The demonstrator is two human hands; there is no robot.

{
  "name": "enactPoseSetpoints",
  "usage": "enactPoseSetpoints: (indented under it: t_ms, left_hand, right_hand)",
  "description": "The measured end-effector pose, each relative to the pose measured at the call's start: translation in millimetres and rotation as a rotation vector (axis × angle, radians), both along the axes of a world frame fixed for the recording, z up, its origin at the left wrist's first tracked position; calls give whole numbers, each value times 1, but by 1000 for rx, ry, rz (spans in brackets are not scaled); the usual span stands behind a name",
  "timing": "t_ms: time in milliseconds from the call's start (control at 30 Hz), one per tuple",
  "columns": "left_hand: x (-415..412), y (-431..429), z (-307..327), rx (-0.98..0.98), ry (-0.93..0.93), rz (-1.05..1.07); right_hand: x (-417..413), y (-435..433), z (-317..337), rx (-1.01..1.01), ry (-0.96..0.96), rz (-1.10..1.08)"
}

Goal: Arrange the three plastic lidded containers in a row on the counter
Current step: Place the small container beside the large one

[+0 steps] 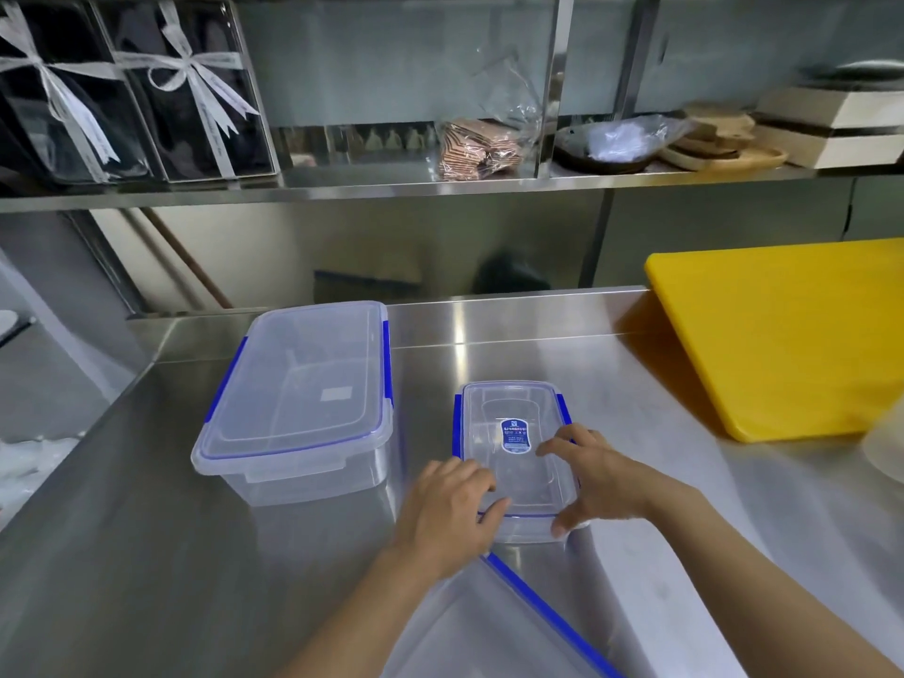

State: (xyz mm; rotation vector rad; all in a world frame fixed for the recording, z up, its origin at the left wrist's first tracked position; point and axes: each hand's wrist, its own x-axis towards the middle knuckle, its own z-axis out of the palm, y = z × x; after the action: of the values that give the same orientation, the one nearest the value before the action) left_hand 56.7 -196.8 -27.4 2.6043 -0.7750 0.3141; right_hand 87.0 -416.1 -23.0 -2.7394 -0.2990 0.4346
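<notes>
A large clear lidded container [298, 398] with blue clips stands on the steel counter [146, 555] at the left. To its right sits a small clear lidded container [513, 423] with a blue label on its lid. My left hand [450, 506] grips its near left corner and my right hand [592, 477] grips its near right side, fingers resting on the lid. A third clear container [499, 628] with a blue-edged lid lies between my forearms at the bottom edge, partly cut off.
A yellow cutting board [792, 335] lies on the counter at the right. A steel shelf [391, 185] above holds ribboned black boxes [122, 90], a bag of wafers [479, 146], plates and wooden trays. The counter's left edge drops off near the large container.
</notes>
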Motion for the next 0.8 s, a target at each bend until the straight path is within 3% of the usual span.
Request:
enactPoseSetpoints:
  t_ms: [167, 300, 433, 567, 800]
  left_hand:
    - [12, 1, -2, 136, 21, 57]
    - [32, 1, -6, 281, 214, 110]
    - [58, -3, -11, 329, 372, 155]
    - [88, -7, -13, 313, 409, 199]
    - [133, -9, -16, 332, 441, 234]
  right_hand:
    - [10, 2, -4, 45, -155, -22]
    - [24, 13, -12, 50, -250, -59]
    - [47, 23, -22, -18, -270, -48]
    - [72, 29, -28, -161, -204, -50]
    - [106, 40, -28, -198, -183, -67]
